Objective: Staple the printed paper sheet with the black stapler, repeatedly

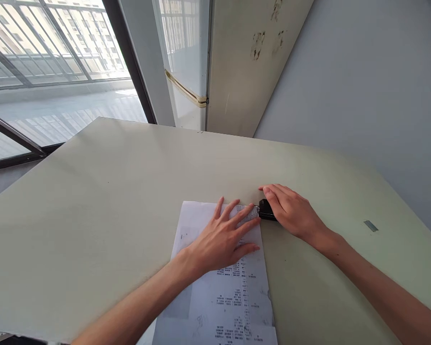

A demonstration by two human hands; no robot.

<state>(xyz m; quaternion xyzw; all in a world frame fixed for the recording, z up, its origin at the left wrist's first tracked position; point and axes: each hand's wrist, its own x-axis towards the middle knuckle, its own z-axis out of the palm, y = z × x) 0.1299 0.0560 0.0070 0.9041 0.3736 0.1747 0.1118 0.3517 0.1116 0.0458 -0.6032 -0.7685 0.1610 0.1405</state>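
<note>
Printed sheets of paper (208,306) lie on the table with their far right corner at a black stapler (266,211). My left hand (224,237) rests flat on the upper part of the paper, fingers spread and pointing away from me. Over the stapler my right hand (290,211) is closed, its palm and fingers covering most of it. The stapler's metal front end meets the paper's right edge, beside my left fingertips. Whether its jaws are pressed together is hidden.
A pale table (111,201) spreads around the paper. To the right lies a small grey strip (371,226), perhaps staples. Beyond the far edge stands a refrigerator (190,57) with a gold handle, beside a plain wall (362,86). A glass door (57,62) is at the left.
</note>
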